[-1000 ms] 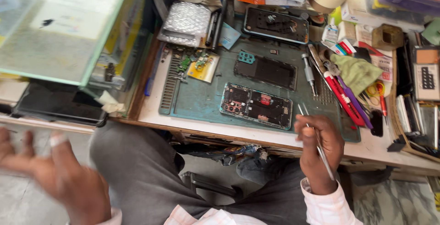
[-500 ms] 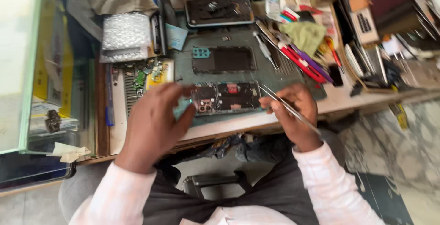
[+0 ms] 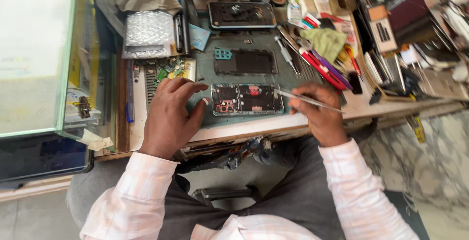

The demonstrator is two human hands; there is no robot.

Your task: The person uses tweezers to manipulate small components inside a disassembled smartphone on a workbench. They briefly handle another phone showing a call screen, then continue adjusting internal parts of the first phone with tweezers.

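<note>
Tweezers in right hand; tips blur over opened phone.

On the dark green rubber work mat three phones lie in a row running away from the person: nearest, the opened phone with its boards bare; behind it a dark back cover with a teal camera frame; farthest, a black phone shell in a frame. The left hand rests flat just left of the nearest phone, thumb touching its edge. The right hand sits at that phone's right end, holding thin metal tweezers whose tip lies over its right edge. Left of the mat lies a silver bubble-wrap pouch, right of it a folded green cloth
</note>
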